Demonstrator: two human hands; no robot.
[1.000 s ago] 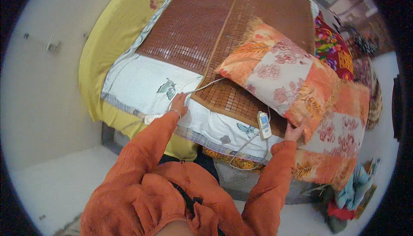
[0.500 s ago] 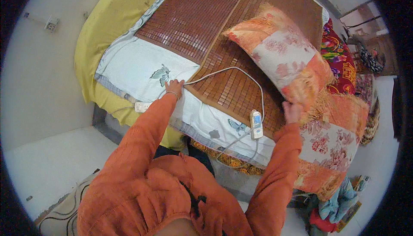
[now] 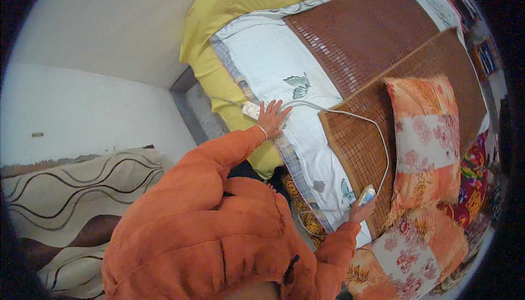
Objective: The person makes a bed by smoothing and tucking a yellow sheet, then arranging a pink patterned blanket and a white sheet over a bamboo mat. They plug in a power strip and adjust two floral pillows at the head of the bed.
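My left hand [image 3: 272, 117] lies with fingers spread at the bed's near edge, beside a small white corded box [image 3: 251, 110]; its thumb side is close to the grey cable [image 3: 317, 106]. My right hand [image 3: 362, 211] is closed around a white corded controller [image 3: 367, 193] with a blue display, over the edge of the brown tiled mat [image 3: 358, 152]. From the box the cable loops across the mat to the controller. Under the mat lies a white sheet [image 3: 306, 130] printed with butterflies.
An orange and white floral pillow [image 3: 426, 136] rests on the mat, and a second pillow [image 3: 407, 256] lies nearer at the right. A yellow cover [image 3: 210, 65] hangs over the bed's left side. A wavy-patterned cloth [image 3: 82, 201] is at the lower left.
My right hand has left the pillow and taken hold of the controller. The far pillow now lies turned differently. My left hand has shifted toward the white box. The view has swung left.
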